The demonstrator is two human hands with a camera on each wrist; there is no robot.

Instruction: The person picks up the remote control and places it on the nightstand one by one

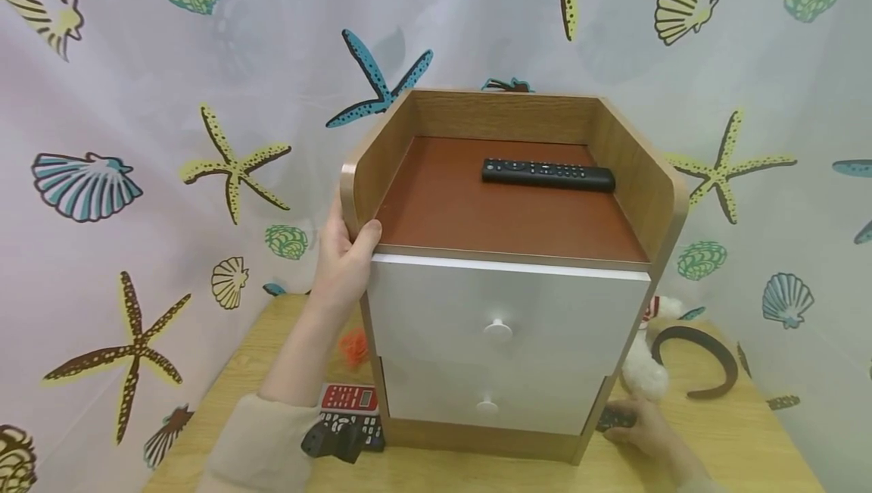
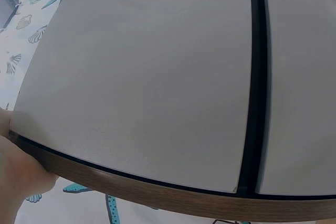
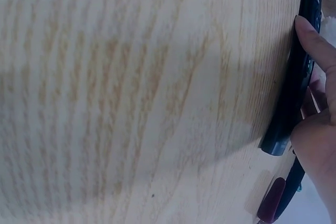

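Observation:
A small wooden cabinet (image 1: 443, 205) with two white drawers stands in the middle of the head view. My left hand (image 1: 343, 262) grips its upper left side panel, thumb over the front edge. The left wrist view looks across the white drawer fronts (image 2: 142, 87), with part of that hand at the wooden edge. On the cabinet's brown top lies a black remote control (image 1: 548, 175). Low beside the cabinet's right side, my right hand (image 1: 643, 429) holds another black remote control (image 3: 294, 85). The right wrist view shows its fingers around this remote, close over the wooden table.
Left of the cabinet are a red calculator (image 1: 349, 398), a dark remote (image 1: 373, 432) with pale buttons and a fuzzy orange thing (image 1: 354, 347). To its right are a white plush toy (image 1: 643, 368) and a dark curved band (image 1: 727, 364). Shell-printed curtains (image 1: 204, 61) surround the table (image 1: 252, 364).

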